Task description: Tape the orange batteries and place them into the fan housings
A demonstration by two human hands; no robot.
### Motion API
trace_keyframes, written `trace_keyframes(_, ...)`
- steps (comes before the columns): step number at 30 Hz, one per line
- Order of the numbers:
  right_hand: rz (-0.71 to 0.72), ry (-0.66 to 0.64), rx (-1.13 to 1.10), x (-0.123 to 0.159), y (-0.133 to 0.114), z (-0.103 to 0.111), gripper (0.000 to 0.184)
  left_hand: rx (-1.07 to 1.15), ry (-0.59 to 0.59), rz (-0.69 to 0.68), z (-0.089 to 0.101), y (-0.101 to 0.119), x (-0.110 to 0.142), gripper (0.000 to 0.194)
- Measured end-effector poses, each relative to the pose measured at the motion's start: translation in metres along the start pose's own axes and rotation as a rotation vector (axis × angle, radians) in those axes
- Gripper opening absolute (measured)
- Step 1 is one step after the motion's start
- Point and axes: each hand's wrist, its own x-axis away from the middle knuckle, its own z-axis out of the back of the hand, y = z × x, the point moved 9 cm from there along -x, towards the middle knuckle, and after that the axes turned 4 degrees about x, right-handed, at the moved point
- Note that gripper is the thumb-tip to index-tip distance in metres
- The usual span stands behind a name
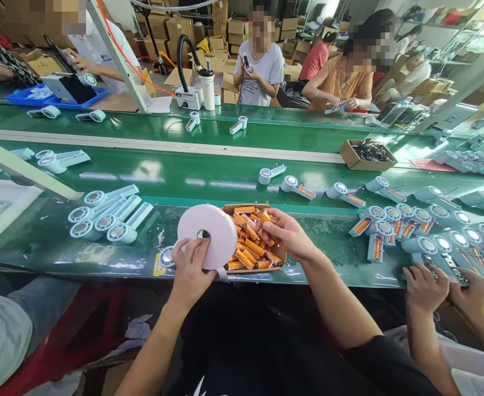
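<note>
My left hand (194, 269) is closed on a large white roll of tape (221, 236), with fingers at its centre hole. The roll stands tilted at the bench's front edge and hides the left part of a cardboard box (284, 256). Orange-wrapped batteries (253, 247) fill that box in a loose heap. Above the box's right side, my right hand (291, 236) pinches one orange battery (265, 218) between thumb and fingers. Beside my left hand lies a light-blue handheld fan (166, 257), mostly covered by the hand and roll.
Light-blue fan bodies (120, 220) lie grouped at left; several fans with orange batteries (376, 242) crowd the right. A co-worker's hands (427, 289) hold parts there. More fans (295, 187) sit on the green belt (209, 159). Beyond are a small-parts box (351, 157) and several people.
</note>
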Motion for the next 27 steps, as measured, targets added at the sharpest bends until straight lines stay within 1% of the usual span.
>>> trace_keyframes(1,0.045,0.026,0.020,0.003,-0.006,-0.001,0.045,-0.002,0.001,-0.011,0.001,0.002,-0.001,0.073)
trace_keyframes(3,0.151,0.100,0.145,0.009,-0.022,0.001,0.039,-0.009,0.000,-0.032,0.004,0.007,-0.004,0.072)
trace_keyframes(5,0.189,0.152,0.284,0.014,-0.032,0.002,0.035,-0.018,-0.007,-0.056,0.006,0.011,-0.007,0.072)
trace_keyframes(8,0.107,0.192,0.393,0.017,-0.030,0.002,0.035,-0.028,-0.015,-0.084,0.007,0.016,-0.009,0.070)
trace_keyframes(12,0.038,0.228,0.438,0.017,-0.022,-0.002,0.034,-0.041,-0.025,-0.113,0.004,0.020,-0.010,0.067)
trace_keyframes(14,0.015,0.195,0.391,0.011,-0.017,-0.004,0.030,-0.062,-0.025,-0.129,0.003,0.020,-0.012,0.067)
trace_keyframes(15,-0.002,0.153,0.354,0.008,-0.014,-0.005,0.027,-0.075,-0.021,-0.141,0.004,0.020,-0.013,0.066)
trace_keyframes(17,-0.052,0.019,0.270,0.001,-0.007,-0.010,0.024,-0.105,-0.012,-0.170,0.006,0.022,-0.015,0.063)
trace_keyframes(18,-0.079,-0.042,0.220,-0.001,-0.004,-0.013,0.026,-0.122,-0.004,-0.183,0.006,0.023,-0.017,0.061)
trace_keyframes(19,-0.098,-0.073,0.159,-0.003,0.000,-0.016,0.029,-0.145,0.007,-0.186,0.007,0.026,-0.018,0.058)
trace_keyframes(20,-0.098,-0.055,0.082,-0.005,0.002,-0.019,0.032,-0.173,0.026,-0.178,0.007,0.028,-0.019,0.056)
trace_keyframes(21,-0.078,0.014,-0.015,-0.006,0.005,-0.021,0.034,-0.203,0.053,-0.155,0.007,0.031,-0.019,0.052)
trace_keyframes(22,-0.040,0.125,-0.132,-0.005,0.008,-0.023,0.037,-0.230,0.084,-0.121,0.006,0.034,-0.020,0.049)
trace_keyframes(23,0.010,0.262,-0.259,-0.003,0.013,-0.024,0.040,-0.249,0.112,-0.077,0.004,0.037,-0.019,0.049)
trace_keyframes(25,0.109,0.516,-0.473,0.006,0.027,-0.029,0.043,-0.253,0.126,0.019,-0.005,0.043,-0.016,0.055)
trace_keyframes(26,0.134,0.590,-0.531,0.009,0.034,-0.031,0.044,-0.238,0.112,0.062,-0.012,0.047,-0.014,0.060)
trace_keyframes(27,0.144,0.627,-0.547,0.009,0.038,-0.028,0.045,-0.218,0.087,0.100,-0.019,0.049,-0.011,0.062)
